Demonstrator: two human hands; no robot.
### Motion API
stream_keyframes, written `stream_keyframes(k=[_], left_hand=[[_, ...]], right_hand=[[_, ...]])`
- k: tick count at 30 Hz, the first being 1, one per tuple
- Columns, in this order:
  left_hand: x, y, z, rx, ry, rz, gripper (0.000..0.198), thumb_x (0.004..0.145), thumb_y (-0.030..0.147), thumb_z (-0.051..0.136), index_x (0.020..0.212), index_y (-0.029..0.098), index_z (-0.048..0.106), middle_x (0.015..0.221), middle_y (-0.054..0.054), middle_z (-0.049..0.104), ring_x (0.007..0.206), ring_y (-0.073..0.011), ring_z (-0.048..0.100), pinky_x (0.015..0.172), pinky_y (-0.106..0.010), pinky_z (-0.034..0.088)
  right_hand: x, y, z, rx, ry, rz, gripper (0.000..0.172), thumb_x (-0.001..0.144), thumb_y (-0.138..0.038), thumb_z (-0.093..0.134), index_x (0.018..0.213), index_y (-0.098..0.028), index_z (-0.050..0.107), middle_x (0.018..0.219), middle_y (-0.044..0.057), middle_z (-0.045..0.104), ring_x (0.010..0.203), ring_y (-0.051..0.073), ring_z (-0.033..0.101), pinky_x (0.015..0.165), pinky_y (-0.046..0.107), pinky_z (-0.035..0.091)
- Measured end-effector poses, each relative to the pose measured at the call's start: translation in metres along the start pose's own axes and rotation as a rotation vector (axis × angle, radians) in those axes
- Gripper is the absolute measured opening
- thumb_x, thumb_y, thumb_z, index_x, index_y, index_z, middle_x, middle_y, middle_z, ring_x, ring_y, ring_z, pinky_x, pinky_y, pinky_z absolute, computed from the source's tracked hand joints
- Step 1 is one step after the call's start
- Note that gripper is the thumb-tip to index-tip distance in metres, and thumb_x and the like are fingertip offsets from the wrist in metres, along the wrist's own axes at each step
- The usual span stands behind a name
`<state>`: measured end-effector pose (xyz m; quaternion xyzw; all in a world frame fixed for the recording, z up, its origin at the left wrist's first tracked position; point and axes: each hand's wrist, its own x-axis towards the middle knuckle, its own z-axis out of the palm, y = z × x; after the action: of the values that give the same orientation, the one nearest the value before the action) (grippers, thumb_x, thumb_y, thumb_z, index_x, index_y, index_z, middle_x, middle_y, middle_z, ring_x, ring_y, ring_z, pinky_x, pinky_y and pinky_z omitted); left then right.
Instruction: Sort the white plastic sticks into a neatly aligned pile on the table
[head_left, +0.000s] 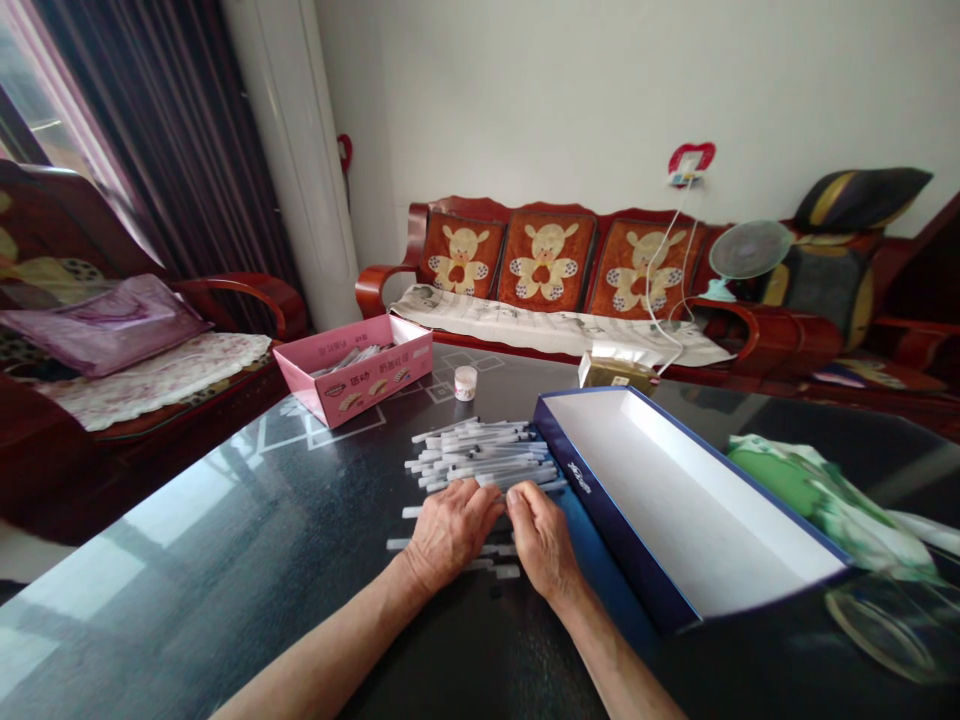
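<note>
A pile of slim, frosted-white pens (487, 455), some with dark parts, lies on the dark table just beyond my hands. My left hand (459, 525) and my right hand (538, 535) are close together at the pile's near edge, fingers closed in a pinch. Between their fingertips shows a short bit of a pale pen (504, 497); the fingers hide most of it. Several loose pens (499, 550) lie under and between my hands. Right of them stands a shallow dark-blue box (637, 480) with a bare white inside.
A pink box (360, 385) with more pens inside stands at the back left. Near it is a small white tub (465, 383). A tissue pack (615, 370) sits behind the blue box. Green-and-white packaging (817, 495) lies at right. A wooden sofa (517, 210) stands beyond the table.
</note>
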<state>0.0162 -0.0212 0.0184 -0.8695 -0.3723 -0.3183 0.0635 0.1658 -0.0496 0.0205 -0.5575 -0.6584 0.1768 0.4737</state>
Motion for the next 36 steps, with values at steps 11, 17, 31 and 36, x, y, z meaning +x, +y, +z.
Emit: stream_keyframes(k=[11, 17, 31, 36], left_hand=[[-0.0027, -0.0038, 0.0041, 0.021, 0.035, 0.003, 0.016, 0.093, 0.026, 0.044, 0.093, 0.02, 0.059, 0.077, -0.002, 0.057, 0.071, -0.0158, 0.053, 0.063, -0.025, 0.042], [-0.0001, -0.0027, 0.0018, 0.007, 0.063, -0.001, 0.018, 0.094, 0.026, 0.043, 0.093, 0.02, 0.06, 0.078, -0.003, 0.057, 0.073, -0.0157, 0.052, 0.064, -0.025, 0.042], [0.0011, -0.005, 0.0011, 0.014, 0.036, 0.0, 0.019, 0.094, 0.026, 0.041, 0.091, 0.02, 0.059, 0.073, -0.002, 0.055, 0.067, -0.0159, 0.048, 0.06, -0.027, 0.036], [0.0026, -0.0044, -0.0007, 0.014, 0.04, 0.015, 0.019, 0.094, 0.024, 0.041, 0.09, 0.02, 0.059, 0.072, -0.002, 0.054, 0.067, -0.0158, 0.048, 0.06, -0.027, 0.036]], right_hand=[[0.0008, 0.0048, 0.0017, 0.131, -0.04, 0.163, 0.035, 0.088, -0.048, 0.046, 0.072, -0.019, 0.056, 0.062, 0.001, 0.057, 0.059, 0.015, 0.052, 0.055, 0.024, 0.038], [0.0036, 0.0025, -0.0002, 0.295, -0.069, 0.235, 0.034, 0.085, -0.05, 0.05, 0.075, -0.018, 0.056, 0.063, -0.001, 0.055, 0.06, 0.014, 0.051, 0.056, 0.023, 0.039], [0.0053, 0.0028, 0.0016, 0.338, -0.078, 0.274, 0.031, 0.083, -0.048, 0.053, 0.079, -0.018, 0.061, 0.069, 0.002, 0.061, 0.066, 0.016, 0.057, 0.059, 0.023, 0.043], [0.0048, -0.0003, -0.0013, 0.303, -0.075, 0.24, 0.031, 0.083, -0.048, 0.054, 0.074, -0.019, 0.062, 0.065, 0.001, 0.061, 0.063, 0.016, 0.057, 0.058, 0.023, 0.044]])
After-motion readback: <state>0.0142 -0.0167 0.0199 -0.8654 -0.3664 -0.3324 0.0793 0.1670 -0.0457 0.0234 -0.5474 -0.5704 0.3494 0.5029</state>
